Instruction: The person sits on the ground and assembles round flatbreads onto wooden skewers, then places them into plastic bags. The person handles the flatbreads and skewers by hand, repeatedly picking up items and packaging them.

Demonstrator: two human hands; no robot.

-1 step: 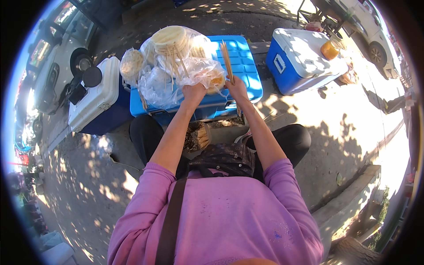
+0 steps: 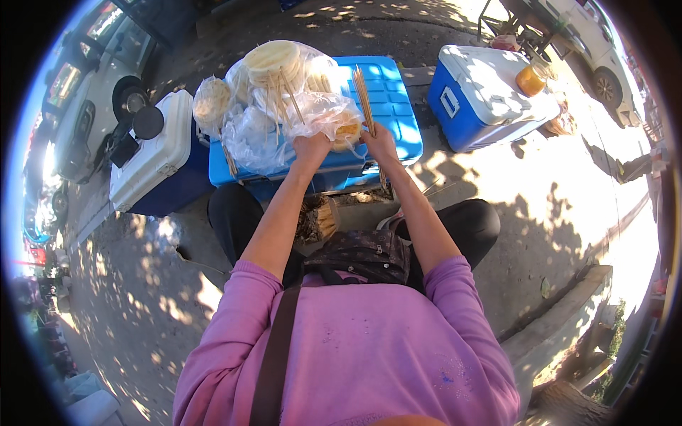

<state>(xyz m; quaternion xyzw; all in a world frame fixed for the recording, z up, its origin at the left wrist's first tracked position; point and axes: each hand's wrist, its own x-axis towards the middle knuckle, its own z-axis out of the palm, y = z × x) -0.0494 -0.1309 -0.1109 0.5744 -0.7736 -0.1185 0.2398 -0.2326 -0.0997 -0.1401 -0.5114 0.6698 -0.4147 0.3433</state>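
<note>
My left hand point(image 2: 312, 149) is closed on the edge of a clear plastic bag point(image 2: 259, 145) lying on a blue cooler box point(image 2: 394, 89). My right hand point(image 2: 381, 144) grips a bundle of thin wooden sticks point(image 2: 364, 99) that stands nearly upright and reaches below the hand. Its fingertips are close to the bag's edge; whether they also pinch it I cannot tell. Between the hands, a round orange-yellow piece point(image 2: 348, 132) shows at the bag. Stacked pale, flat discs point(image 2: 273, 58) fill the bag's far part, with several sticks pointing down from them.
To the left stands a white-lidded cooler point(image 2: 174, 135) with a black round object point(image 2: 148, 123) on it. A blue-and-white cooler point(image 2: 469, 89) at the right carries a jar of amber contents point(image 2: 531, 79). A straw brush point(image 2: 323, 219) lies between my legs. Parked vehicles flank both sides.
</note>
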